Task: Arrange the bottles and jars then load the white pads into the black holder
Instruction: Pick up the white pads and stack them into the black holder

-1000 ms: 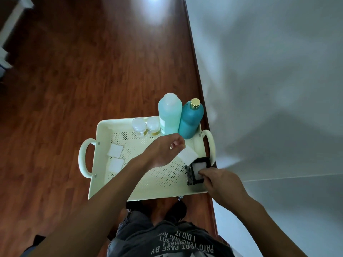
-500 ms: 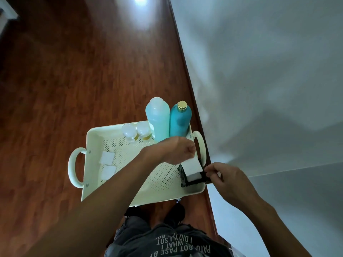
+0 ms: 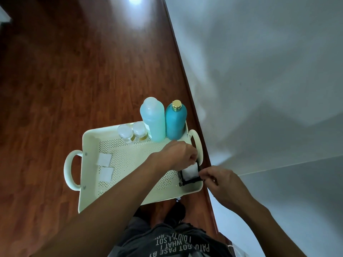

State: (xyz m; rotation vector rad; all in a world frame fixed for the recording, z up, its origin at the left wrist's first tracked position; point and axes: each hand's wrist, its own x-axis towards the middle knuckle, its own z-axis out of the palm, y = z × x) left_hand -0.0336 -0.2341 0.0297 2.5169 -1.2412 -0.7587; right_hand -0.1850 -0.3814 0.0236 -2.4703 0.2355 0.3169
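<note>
A cream perforated tray point(image 3: 128, 164) with two handles lies on the floor. Along its far edge stand a light blue bottle point(image 3: 153, 120), a teal bottle with a gold cap point(image 3: 175, 120) and two small clear jars point(image 3: 124, 132) point(image 3: 139, 129). The black holder point(image 3: 189, 180) sits in the tray's near right corner. My left hand point(image 3: 178, 153) pinches a white pad point(image 3: 190, 171) and presses it into the holder. My right hand point(image 3: 220, 179) grips the holder's right edge. Two more white pads point(image 3: 104, 159) point(image 3: 106, 174) lie flat at the tray's left.
The tray rests on a dark red wooden floor point(image 3: 74, 80), close to a white wall point(image 3: 259, 80) and its baseboard on the right. My knees and dark shirt point(image 3: 176, 242) are just below the tray.
My left hand carried the white pad from mid-tray to the right and lowered it into the black holder. My right hand shifted to the holder's right edge.
</note>
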